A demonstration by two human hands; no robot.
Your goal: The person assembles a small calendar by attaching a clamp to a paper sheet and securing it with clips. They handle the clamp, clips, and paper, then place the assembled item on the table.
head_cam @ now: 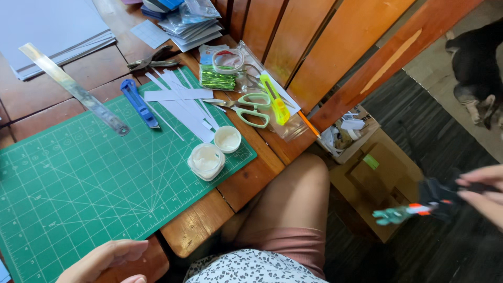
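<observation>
My right hand is out to the right, away from the table, gripping a black glue gun with an orange band and a greenish nozzle tip; it is motion-blurred above the floor. My left hand rests on the table's near edge beside the green cutting mat, fingers loosely curled and holding nothing. On the mat lie white paper strips, a blue utility knife and a steel ruler. A small white glue pot and its lid sit at the mat's right corner.
Green-handled scissors, a yellow cutter, pliers and a clear bag of small items lie at the table's right side. Grey card sheets sit far left. Cardboard boxes stand on the floor; a dark animal is at right.
</observation>
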